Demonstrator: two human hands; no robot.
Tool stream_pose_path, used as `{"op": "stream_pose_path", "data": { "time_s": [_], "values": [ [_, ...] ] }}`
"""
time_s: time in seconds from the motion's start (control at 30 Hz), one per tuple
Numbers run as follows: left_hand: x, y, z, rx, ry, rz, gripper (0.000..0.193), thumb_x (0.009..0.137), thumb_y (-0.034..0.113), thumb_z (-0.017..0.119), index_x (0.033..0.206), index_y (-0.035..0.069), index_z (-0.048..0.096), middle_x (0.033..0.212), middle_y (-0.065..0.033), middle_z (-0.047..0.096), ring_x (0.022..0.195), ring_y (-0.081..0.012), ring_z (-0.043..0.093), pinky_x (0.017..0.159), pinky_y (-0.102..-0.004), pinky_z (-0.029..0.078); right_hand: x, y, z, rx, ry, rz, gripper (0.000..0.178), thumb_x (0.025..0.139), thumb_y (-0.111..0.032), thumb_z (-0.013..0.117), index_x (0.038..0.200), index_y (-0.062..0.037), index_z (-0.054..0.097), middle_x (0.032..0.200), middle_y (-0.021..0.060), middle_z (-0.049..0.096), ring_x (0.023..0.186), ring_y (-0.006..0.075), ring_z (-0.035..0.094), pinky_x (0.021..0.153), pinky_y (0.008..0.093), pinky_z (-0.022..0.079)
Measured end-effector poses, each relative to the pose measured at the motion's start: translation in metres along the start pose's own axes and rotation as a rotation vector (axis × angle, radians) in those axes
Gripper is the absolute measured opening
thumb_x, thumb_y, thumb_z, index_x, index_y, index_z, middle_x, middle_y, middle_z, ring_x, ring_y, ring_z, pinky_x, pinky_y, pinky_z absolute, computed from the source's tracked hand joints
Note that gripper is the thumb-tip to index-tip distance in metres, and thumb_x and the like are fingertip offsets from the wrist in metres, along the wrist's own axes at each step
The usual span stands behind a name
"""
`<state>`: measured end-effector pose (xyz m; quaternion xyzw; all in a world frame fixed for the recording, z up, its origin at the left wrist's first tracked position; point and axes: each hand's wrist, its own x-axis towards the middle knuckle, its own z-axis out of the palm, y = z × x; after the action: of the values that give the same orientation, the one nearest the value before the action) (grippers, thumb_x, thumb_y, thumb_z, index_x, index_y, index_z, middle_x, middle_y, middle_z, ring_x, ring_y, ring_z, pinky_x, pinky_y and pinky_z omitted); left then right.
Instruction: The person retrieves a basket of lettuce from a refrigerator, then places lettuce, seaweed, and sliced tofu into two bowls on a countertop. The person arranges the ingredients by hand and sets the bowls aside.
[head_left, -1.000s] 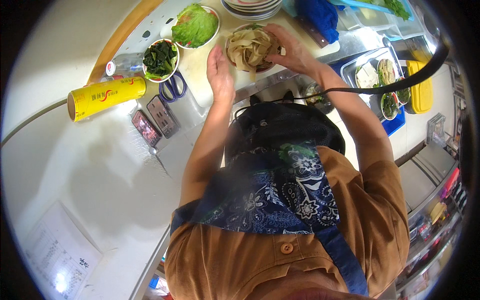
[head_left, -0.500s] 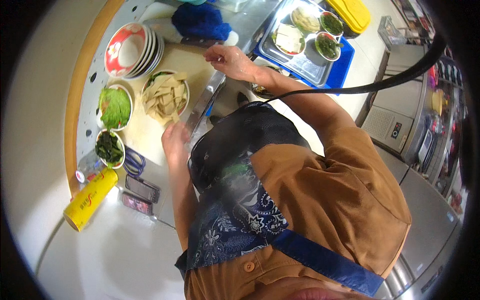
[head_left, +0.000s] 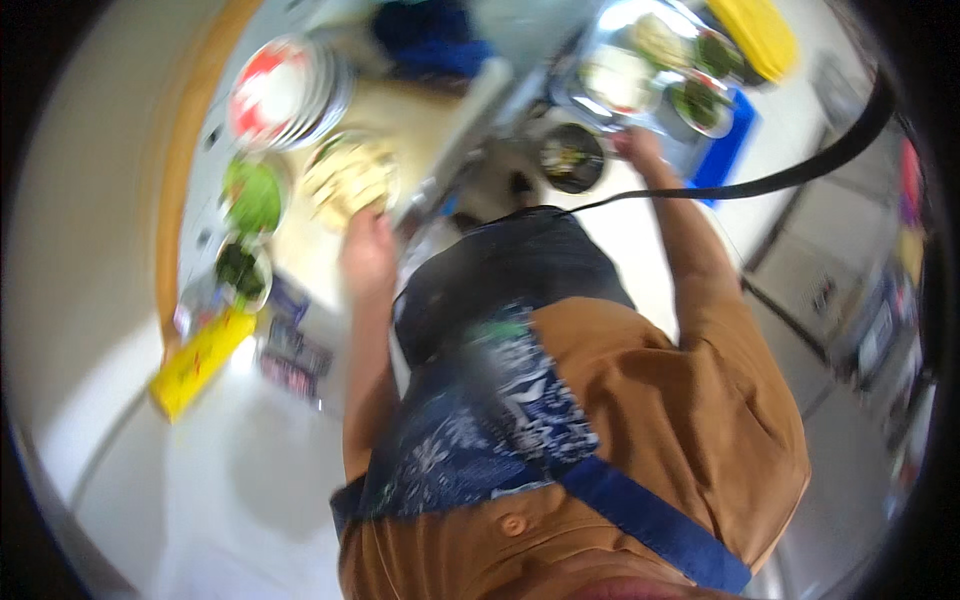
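My left hand [head_left: 368, 245] is at the near right edge of a bowl heaped with pale, flat strips [head_left: 350, 180], which look like tofu skin. Its fingertips meet the rim or the strips; blur hides which. My right hand [head_left: 634, 146] reaches out to the near edge of a metal tray [head_left: 577, 82], just below a bowl of white slabs [head_left: 617, 80]. Motion smears its fingers, so I cannot tell whether they grip anything. Also on the tray are a bowl of pale food [head_left: 660, 40] and two bowls of dark greens, one nearer [head_left: 700, 103] and one farther [head_left: 717, 52].
Stacked red-and-white bowls [head_left: 275, 92], a lettuce bowl [head_left: 252, 197] and a dark-leaf bowl [head_left: 242, 272] line the counter's left side. Nearby lie a yellow cylinder [head_left: 203, 365] and phones [head_left: 292, 358]. A dark-blue cloth [head_left: 430, 40] lies behind. A bin [head_left: 572, 158] stands below the tray.
My right hand has swung right from above the board to the tray's edge. My left hand has moved up against the bowl of strips. The whole view has shifted and blurred.
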<state>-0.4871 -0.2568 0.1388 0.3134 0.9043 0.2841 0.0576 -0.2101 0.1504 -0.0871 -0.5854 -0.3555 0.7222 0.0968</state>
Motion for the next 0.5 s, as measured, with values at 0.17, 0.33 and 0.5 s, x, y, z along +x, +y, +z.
{"op": "stream_pose_path", "data": {
  "time_s": [0.17,0.33,0.5],
  "values": [
    [-0.022,-0.014,0.006,-0.207,0.017,-0.121,0.010,0.080,0.005,0.058,0.089,0.003,0.054,0.075,-0.0114,0.057,0.063,-0.0219,0.057,0.060,-0.0338,0.046,0.058,0.000,-0.024,0.422,-0.016,0.051,0.030,0.084,0.000,0.045,0.113,0.0062,0.044,0.095,0.0217,0.058,0.079,0.0305,0.063,0.069,0.0359,0.056],
    [-0.031,-0.020,0.007,-0.633,0.092,-0.544,0.012,0.087,0.005,0.052,0.097,0.001,0.048,0.079,-0.0092,0.057,0.061,-0.0160,0.056,0.058,-0.0274,0.047,0.071,-0.002,-0.014,0.396,0.051,-0.010,0.035,0.084,0.005,0.043,0.118,0.0094,0.040,0.110,0.0234,0.052,0.094,0.0353,0.058,0.077,0.0380,0.055],
    [-0.005,-0.012,0.003,-1.107,0.079,-0.920,0.025,0.092,0.013,0.046,0.113,0.002,0.040,0.101,-0.0144,0.055,0.080,-0.0260,0.061,0.069,-0.0373,0.053,0.097,0.004,-0.010,0.451,0.110,-0.088,0.048,0.081,0.002,0.050,0.128,0.0001,0.038,0.121,0.0195,0.048,0.101,0.0383,0.055,0.082,0.0434,0.052]
  ]
}}
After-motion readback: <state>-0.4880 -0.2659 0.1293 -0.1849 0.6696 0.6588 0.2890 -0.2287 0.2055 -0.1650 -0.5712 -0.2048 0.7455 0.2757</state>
